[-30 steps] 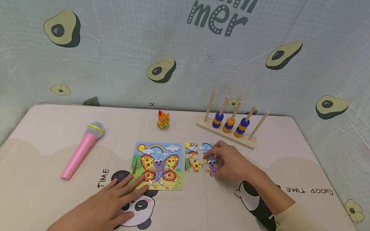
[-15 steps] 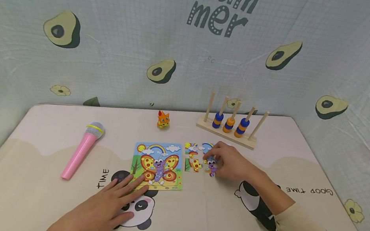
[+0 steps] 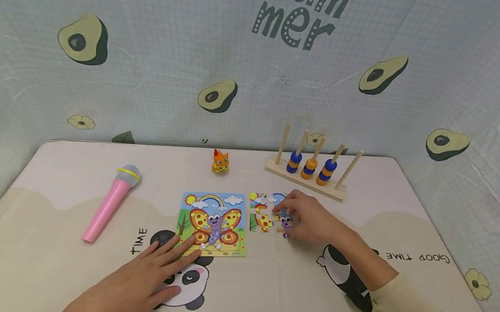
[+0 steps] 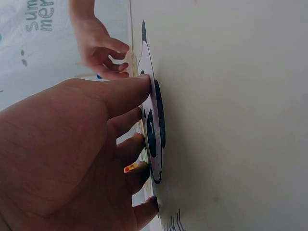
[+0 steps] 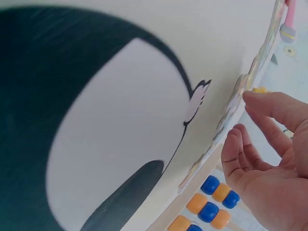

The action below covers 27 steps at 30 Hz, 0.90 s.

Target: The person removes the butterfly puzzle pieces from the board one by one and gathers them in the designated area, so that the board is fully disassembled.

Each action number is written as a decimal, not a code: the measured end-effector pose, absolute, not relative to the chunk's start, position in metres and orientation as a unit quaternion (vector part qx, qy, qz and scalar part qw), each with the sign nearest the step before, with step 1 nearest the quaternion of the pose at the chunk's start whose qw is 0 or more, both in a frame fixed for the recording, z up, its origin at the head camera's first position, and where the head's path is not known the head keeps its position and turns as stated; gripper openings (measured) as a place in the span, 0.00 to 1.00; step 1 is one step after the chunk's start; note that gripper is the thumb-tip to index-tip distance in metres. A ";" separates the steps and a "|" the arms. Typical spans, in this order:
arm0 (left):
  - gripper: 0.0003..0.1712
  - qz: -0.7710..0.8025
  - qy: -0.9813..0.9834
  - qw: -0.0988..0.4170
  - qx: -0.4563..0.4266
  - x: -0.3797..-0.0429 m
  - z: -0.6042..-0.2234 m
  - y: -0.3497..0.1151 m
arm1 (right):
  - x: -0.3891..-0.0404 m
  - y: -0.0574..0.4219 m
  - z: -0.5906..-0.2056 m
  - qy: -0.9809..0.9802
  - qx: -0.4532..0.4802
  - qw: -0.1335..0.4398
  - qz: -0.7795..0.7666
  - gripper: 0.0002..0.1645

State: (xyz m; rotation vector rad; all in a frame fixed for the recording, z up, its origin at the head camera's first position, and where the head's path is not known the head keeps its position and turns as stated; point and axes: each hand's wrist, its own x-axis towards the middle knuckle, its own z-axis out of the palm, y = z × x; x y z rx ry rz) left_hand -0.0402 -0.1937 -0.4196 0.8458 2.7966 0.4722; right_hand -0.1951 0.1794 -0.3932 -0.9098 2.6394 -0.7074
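Note:
My left hand (image 3: 140,274) lies flat with fingers spread, its fingertips on the lower left edge of a square butterfly puzzle board (image 3: 234,242). In the left wrist view those straight fingers (image 4: 130,144) press down on the printed cloth. To the right of the board lie loose puzzle pieces: a sun-and-mushroom piece (image 3: 259,200), a yellow wing piece (image 3: 264,223) and a purple butterfly-body piece (image 3: 285,223). With curled fingers my right hand (image 3: 310,219) grips the right-hand pieces, partly covering them. The right wrist view shows its thumb against the pieces' edge (image 5: 231,103), which lie flat.
Behind the pieces stands a wooden bead rack (image 3: 307,179) with blue and orange beads on upright pegs. A small orange toy animal (image 3: 221,162) sits at the back. A pink toy microphone (image 3: 111,205) lies to the left. A printed curtain (image 3: 164,46) rises behind the table.
My right hand and the purple butterfly-body piece have shifted very slightly left. My left hand stays on the puzzle board.

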 end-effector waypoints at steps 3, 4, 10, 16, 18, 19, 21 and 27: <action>0.38 0.159 0.941 0.088 0.284 -0.040 -0.419 -0.194 | -0.194 0.175 -0.391 0.909 -0.317 0.124 -0.241 0.27; 0.38 0.160 0.941 0.089 0.283 -0.040 -0.419 -0.194 | -0.193 0.173 -0.391 0.908 -0.318 0.124 -0.241 0.27; 0.38 0.162 0.941 0.091 0.283 -0.040 -0.420 -0.194 | -0.191 0.161 -0.391 0.905 -0.321 0.127 -0.248 0.29; 0.38 0.159 0.941 0.096 0.282 -0.040 -0.419 -0.193 | -0.191 0.147 -0.391 0.894 -0.322 0.142 -0.277 0.28; 0.38 0.161 0.941 0.100 0.281 -0.040 -0.418 -0.194 | -0.191 0.140 -0.391 0.892 -0.323 0.148 -0.280 0.26; 0.38 0.163 0.941 0.104 0.279 -0.040 -0.418 -0.194 | -0.192 0.137 -0.392 0.891 -0.326 0.150 -0.279 0.26; 0.38 0.165 0.940 0.106 0.279 -0.041 -0.417 -0.194 | -0.192 0.130 -0.392 0.888 -0.331 0.156 -0.279 0.26; 0.37 0.161 0.939 0.102 0.288 -0.041 -0.417 -0.194 | -0.190 0.112 -0.394 0.875 -0.349 0.173 -0.286 0.27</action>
